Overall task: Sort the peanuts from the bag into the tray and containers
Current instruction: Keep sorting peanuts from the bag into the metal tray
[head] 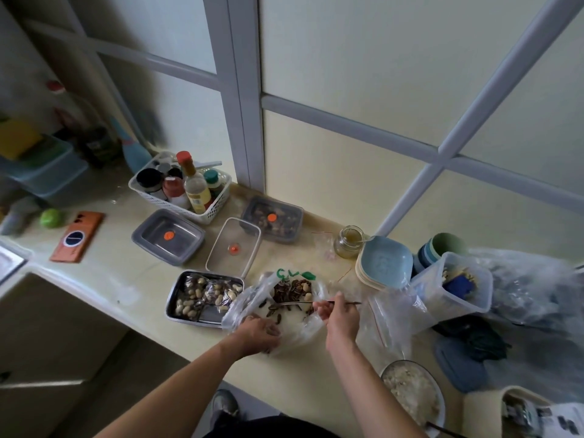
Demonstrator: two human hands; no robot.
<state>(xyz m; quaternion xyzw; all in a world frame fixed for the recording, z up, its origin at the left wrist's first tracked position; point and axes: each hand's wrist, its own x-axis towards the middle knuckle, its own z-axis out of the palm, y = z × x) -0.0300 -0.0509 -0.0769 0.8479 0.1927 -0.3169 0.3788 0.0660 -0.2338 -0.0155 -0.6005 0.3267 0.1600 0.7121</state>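
I'm watching the left hand [259, 335] gripping the crinkly clear bag [240, 306] at its near edge, while the right hand [340, 317] is pinching thin metal tweezers [295, 303] over the peanuts [305, 287] and dark seeds inside. The shiny rectangular steel tray [173, 297] is touching the bag's left side, partly filled. An empty grey container [167, 237] is sitting beyond-left of the bag, with bare worktop [126, 279] further left.

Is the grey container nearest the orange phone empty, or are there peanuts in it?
Empty: the grey container shows only a bare inside with an orange dot, no peanuts.
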